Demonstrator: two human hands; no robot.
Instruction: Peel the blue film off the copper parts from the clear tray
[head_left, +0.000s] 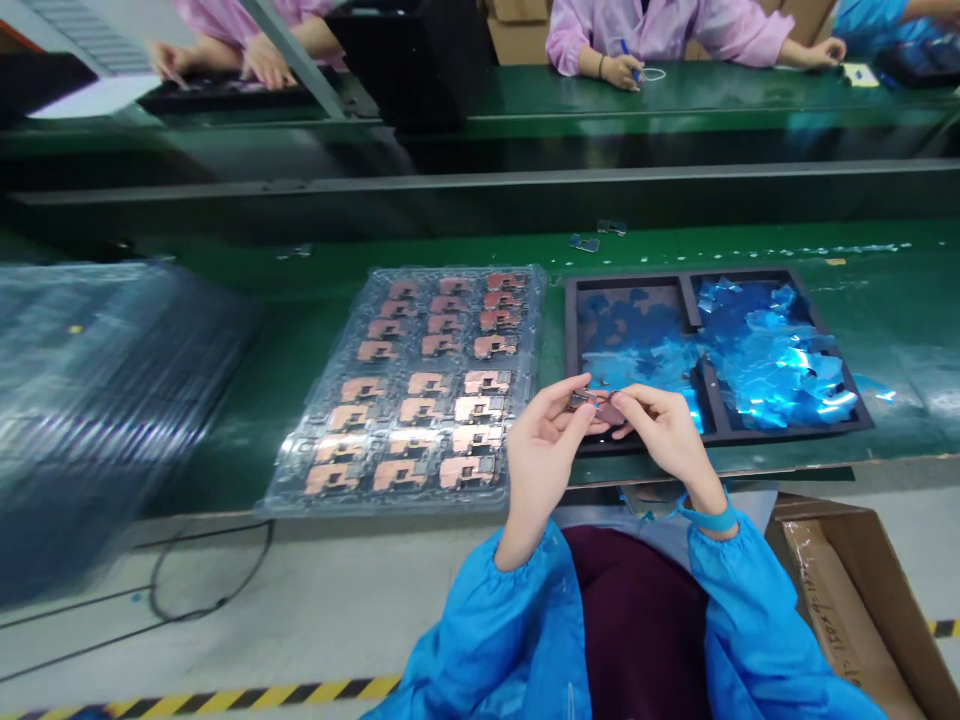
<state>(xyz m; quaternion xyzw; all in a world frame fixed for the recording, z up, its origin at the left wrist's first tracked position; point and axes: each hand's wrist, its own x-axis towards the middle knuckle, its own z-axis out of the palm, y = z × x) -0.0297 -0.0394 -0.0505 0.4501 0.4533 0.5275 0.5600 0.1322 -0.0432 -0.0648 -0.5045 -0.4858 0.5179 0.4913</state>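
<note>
The head-worn camera looks forward and down, close above the green workbench (225,440).

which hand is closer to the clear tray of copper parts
Left. The left hand is at the right edge of the clear tray; the right hand is farther off, over the black tray.

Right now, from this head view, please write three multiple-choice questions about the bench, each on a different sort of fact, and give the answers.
1. Where is the clear plastic tray in this view? A) Left of the black tray B) Right of the black tray C) On the floor
2. What colour are the shiny sheets in the black tray? A) Red B) Blue C) Yellow
3. What are the left hand and right hand doing? A) Lying flat on the bench B) Pinching a small part C) Holding a pen

1 A: it lies beside the black tray, on the left.
2 B: blue pieces fill the compartments.
3 B: both hands meet on it above the black tray's near edge.
</note>
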